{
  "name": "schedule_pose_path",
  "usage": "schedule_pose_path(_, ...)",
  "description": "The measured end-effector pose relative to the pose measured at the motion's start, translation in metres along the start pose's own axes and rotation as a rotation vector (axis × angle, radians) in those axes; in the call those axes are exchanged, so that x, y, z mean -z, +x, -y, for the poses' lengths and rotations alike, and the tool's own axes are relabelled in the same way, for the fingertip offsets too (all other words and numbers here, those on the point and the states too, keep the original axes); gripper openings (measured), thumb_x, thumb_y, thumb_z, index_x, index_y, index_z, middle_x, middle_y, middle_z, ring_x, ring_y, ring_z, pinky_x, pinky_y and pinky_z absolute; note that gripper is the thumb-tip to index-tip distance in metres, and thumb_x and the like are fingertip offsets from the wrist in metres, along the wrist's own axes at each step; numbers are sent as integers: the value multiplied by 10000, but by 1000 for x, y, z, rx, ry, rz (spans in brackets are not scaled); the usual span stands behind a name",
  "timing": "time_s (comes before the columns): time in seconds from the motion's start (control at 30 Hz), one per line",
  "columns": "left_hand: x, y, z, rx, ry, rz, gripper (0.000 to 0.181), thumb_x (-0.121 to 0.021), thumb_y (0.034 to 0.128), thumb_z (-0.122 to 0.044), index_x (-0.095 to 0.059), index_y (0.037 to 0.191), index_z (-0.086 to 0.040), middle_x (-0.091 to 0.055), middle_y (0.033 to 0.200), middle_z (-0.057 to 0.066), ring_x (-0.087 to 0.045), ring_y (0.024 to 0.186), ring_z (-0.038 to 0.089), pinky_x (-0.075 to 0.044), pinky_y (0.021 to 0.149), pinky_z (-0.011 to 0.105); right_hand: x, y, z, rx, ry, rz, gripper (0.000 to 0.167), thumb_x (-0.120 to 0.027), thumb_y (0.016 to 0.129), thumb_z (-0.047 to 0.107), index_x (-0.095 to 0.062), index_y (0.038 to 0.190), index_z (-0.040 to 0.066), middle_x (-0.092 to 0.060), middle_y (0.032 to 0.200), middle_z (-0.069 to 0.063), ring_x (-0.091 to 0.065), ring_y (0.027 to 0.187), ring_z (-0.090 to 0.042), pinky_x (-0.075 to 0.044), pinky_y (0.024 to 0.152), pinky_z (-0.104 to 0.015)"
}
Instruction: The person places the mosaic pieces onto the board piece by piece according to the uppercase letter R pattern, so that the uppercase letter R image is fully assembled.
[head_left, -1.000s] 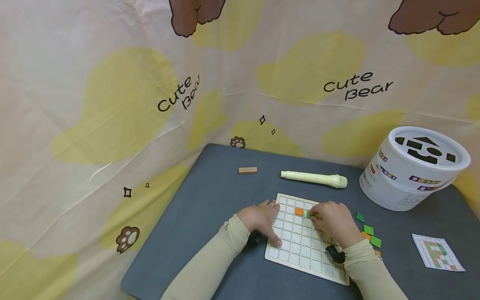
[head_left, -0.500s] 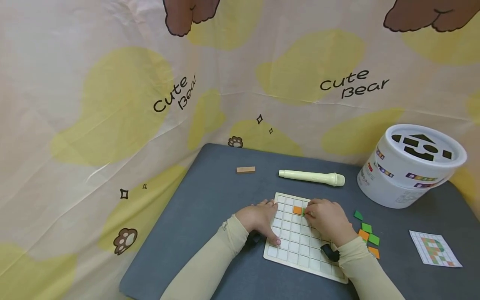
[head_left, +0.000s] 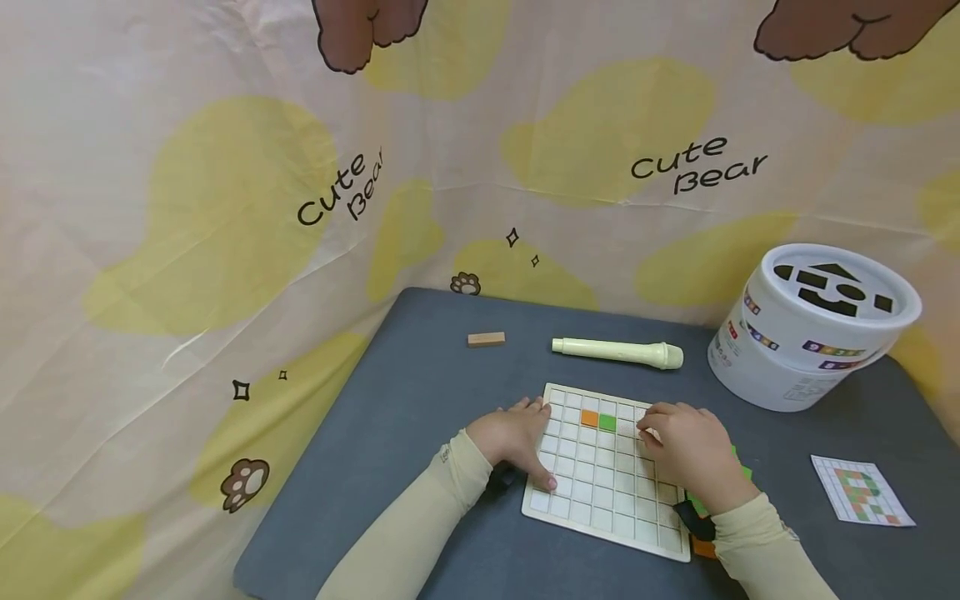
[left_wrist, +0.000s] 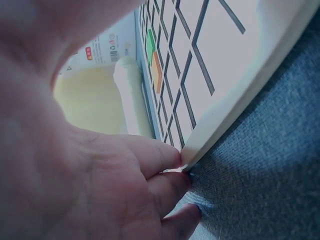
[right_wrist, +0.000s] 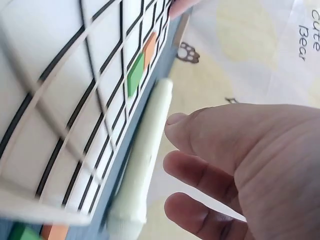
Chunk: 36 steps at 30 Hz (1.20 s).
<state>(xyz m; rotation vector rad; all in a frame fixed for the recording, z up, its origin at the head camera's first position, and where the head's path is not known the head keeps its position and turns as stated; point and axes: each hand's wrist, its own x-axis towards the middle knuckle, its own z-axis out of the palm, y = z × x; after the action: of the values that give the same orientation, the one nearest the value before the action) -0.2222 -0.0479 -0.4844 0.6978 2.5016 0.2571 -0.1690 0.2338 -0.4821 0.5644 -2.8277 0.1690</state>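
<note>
A white grid board [head_left: 585,483] lies on the dark table. In its upper rows an orange square tile [head_left: 590,418] and a green square tile [head_left: 607,422] sit side by side. My left hand [head_left: 517,440] rests on the board's left edge, thumb and fingers spread apart. Over the board's right side hovers my right hand [head_left: 688,454]. The right wrist view shows its fingers [right_wrist: 197,172] loosely bent with nothing between them, apart from the green tile. More green and orange tiles [head_left: 703,547] lie right of the board, partly covered by the right hand and wrist.
Behind the board lies a pale yellow microphone-shaped stick [head_left: 617,352], with a small wooden block [head_left: 486,339] to its left. A white bucket [head_left: 802,333] with shaped lid holes stands back right. A printed pattern card [head_left: 862,492] lies at right. Patterned cloth [head_left: 420,167] hangs behind.
My right hand has let go of the green tile, now lying beside the orange one, and has moved right. My left hand stays on the board's edge. The head view has shifted slightly.
</note>
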Motion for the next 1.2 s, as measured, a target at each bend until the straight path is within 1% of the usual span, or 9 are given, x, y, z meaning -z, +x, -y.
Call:
schedule_pose_path(0.2,-1,2,2,1,8,-2,1325,-931,723,-638,-253,1700,-55,-217,1759,110,-165,1622,289,-238,1255,585,4,-13,-24,-74,7,17,92,-910,851,157,-843,906,126,-778,1024,-92,-727,897,-330,-564,670,-519)
schedule_pose_path(0.4,0,0,0,-2,13,-3,1323,-930,727,-639,-252,1701,-55,-216,1759,110,-169,1622,289,-243,1255,580,5,-28,-50,-169,22,109,114,-888,877,173,-840,953,102,-767,1035,-134,-719,915,-378,-571,753,-608)
schedule_pose_path(0.5,1,-1,-1,-1,14,-3,1325,-931,722,-642,-257,1700,-55,-219,1759,105,-170,1622,286,-244,1256,572,2,-35,-62,-177,29,133,132,-892,862,167,-840,959,93,-764,1047,-165,-724,906,-386,-579,747,-621)
schedule_pose_path(0.57,1,-1,-1,3,12,-5,1326,-935,717,-641,-263,1698,-54,-223,1758,105,-171,1621,286,-245,1257,569,-3,-38,-67,-177,51,161,144,-892,859,170,-843,974,99,-764,1054,-159,-715,870,-352,-585,738,-608)
schedule_pose_path(0.7,0,-1,-1,9,13,-8,1330,-936,714,-646,-262,1699,-58,-222,1758,104,-168,1622,286,-243,1258,567,-12,-38,-68,-158,93,210,169,-879,869,159,-847,1025,101,-767,1011,-79,-677,829,-256,-592,725,-565)
schedule_pose_path(0.8,-1,-1,1,6,10,-9,1330,-934,718,-648,-257,1700,-60,-216,1759,106,-166,1622,288,-243,1257,572,-15,-36,-65,-134,87,192,161,-871,867,114,-849,1024,87,-767,958,-38,-682,817,-241,-596,691,-529)
schedule_pose_path(0.93,-1,0,1,4,8,-11,1333,-932,718,-653,-256,1700,-56,-214,1760,107,-162,1623,289,-241,1256,577,-13,-34,-61,-139,72,193,160,-862,865,98,-852,1025,92,-770,955,-45,-680,813,-248,-592,665,-515)
schedule_pose_path(1.1,-1,0,1,-2,14,-10,1331,-925,724,-658,-252,1700,-53,-209,1761,109,-158,1623,295,-242,1255,579,-10,-31,-61,-179,78,257,193,-839,870,98,-848,1062,77,-766,957,-60,-585,734,-203,-564,628,-462)
schedule_pose_path(1.2,-2,0,1,-6,17,-8,1326,-925,727,-654,-254,1699,-51,-211,1760,110,-161,1623,300,-244,1254,583,-10,-30,-59,-182,79,236,190,-845,851,86,-847,1040,62,-767,941,-71,-580,712,-202,-565,620,-447)
